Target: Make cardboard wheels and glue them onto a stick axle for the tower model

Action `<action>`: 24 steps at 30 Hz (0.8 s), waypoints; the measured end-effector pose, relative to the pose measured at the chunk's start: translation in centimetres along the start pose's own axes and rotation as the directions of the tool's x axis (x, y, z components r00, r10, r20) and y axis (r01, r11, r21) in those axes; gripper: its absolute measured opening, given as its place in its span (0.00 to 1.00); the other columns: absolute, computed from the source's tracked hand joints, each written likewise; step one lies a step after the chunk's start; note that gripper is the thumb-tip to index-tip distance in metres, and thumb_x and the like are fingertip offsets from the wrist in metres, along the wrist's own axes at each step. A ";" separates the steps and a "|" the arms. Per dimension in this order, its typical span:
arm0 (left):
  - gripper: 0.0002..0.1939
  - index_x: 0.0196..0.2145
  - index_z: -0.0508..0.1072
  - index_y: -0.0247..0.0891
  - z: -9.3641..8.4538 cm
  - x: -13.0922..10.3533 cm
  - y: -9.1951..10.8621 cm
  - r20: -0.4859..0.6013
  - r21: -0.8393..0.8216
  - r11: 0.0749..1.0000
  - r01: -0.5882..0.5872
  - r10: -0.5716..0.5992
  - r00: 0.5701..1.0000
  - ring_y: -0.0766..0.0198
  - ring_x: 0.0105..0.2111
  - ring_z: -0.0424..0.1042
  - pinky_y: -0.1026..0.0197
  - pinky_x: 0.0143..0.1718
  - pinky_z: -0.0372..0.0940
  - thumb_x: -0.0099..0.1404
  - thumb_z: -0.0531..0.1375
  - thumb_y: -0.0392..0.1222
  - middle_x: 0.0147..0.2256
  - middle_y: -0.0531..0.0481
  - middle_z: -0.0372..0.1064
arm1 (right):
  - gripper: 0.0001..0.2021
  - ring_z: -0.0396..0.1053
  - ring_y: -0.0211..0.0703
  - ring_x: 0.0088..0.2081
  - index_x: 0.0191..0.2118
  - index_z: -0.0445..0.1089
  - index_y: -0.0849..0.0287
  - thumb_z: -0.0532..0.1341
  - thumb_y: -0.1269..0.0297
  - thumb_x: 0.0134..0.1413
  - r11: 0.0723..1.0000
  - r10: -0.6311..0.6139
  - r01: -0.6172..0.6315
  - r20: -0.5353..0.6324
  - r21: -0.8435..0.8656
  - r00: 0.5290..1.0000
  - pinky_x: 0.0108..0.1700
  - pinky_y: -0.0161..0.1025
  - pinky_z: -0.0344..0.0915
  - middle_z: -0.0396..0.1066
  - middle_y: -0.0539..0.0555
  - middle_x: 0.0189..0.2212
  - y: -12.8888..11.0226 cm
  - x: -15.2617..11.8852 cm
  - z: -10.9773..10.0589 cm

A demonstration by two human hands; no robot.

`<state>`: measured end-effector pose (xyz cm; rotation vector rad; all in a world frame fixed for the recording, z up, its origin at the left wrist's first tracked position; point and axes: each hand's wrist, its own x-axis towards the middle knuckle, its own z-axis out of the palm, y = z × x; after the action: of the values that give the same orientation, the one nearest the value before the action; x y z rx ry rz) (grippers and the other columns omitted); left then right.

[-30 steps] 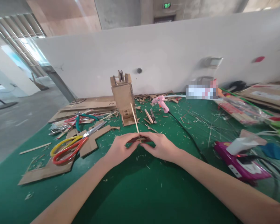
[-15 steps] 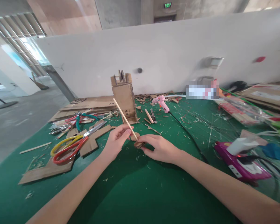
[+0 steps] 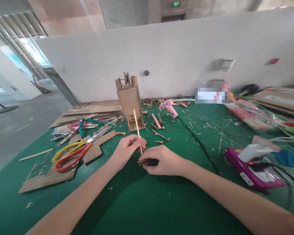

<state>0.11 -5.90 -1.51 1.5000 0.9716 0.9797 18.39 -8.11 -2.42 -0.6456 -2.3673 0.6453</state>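
My left hand (image 3: pixel 127 148) pinches a thin wooden stick (image 3: pixel 137 125), which stands nearly upright. My right hand (image 3: pixel 163 160) is closed on a small cardboard disc (image 3: pixel 142 162), held edge-on. The stick's lower end meets the disc or lies just behind its edge; I cannot tell whether it goes in. Another small round cardboard piece (image 3: pixel 144 141) shows partly behind the left fingers. Beyond my hands stands a cardboard tower (image 3: pixel 128 101) with wheel-like discs (image 3: pixel 126 78) on its top.
Scissors (image 3: pixel 73 151) and cut cardboard (image 3: pixel 49 181) lie at left, near teal-handled pliers (image 3: pixel 81 127). Behind my hands are a utility knife (image 3: pixel 161 121) and a pink glue gun (image 3: pixel 170 107) with a black cable. A magenta power strip (image 3: pixel 253 169) sits at right.
The stick has swung from a leftward lean to nearly upright. The disc in my right hand has turned edge-on and come slightly lower and nearer.
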 end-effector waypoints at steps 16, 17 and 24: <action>0.14 0.31 0.72 0.34 -0.1 0.3 -0.5 -0.045 -0.120 0.984 0.129 -0.135 0.990 0.66 0.28 0.69 0.62 0.32 0.65 0.60 0.62 0.50 0.29 0.50 0.70 | 0.14 0.75 0.40 0.38 0.46 0.75 0.56 0.61 0.71 0.54 0.987 0.083 -0.084 0.017 0.136 0.996 0.42 0.35 0.70 0.77 0.52 0.39 0.2 -0.1 -0.1; 0.14 0.31 0.72 0.34 -0.1 0.3 -0.5 -0.048 -0.138 0.981 0.136 -0.144 0.988 0.67 0.28 0.68 0.63 0.31 0.64 0.60 0.62 0.50 0.29 0.50 0.70 | 0.15 0.75 0.41 0.40 0.48 0.74 0.56 0.61 0.70 0.54 0.979 0.107 -0.109 0.018 0.172 0.994 0.44 0.36 0.70 0.77 0.53 0.40 0.2 -0.1 -0.1; 0.14 0.31 0.73 0.34 -0.3 0.4 -0.7 -0.088 -0.263 0.948 0.178 -0.208 0.974 0.70 0.25 0.66 0.65 0.30 0.63 0.59 0.63 0.49 0.27 0.52 0.70 | 0.14 0.77 0.43 0.38 0.48 0.75 0.56 0.63 0.66 0.55 0.880 0.314 -0.293 0.003 0.374 0.949 0.44 0.41 0.73 0.79 0.53 0.39 0.6 0.1 -0.1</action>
<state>-0.14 -5.32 -2.16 1.1240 1.0123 1.0138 18.55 -7.61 -2.63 -0.8560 -2.0249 1.1622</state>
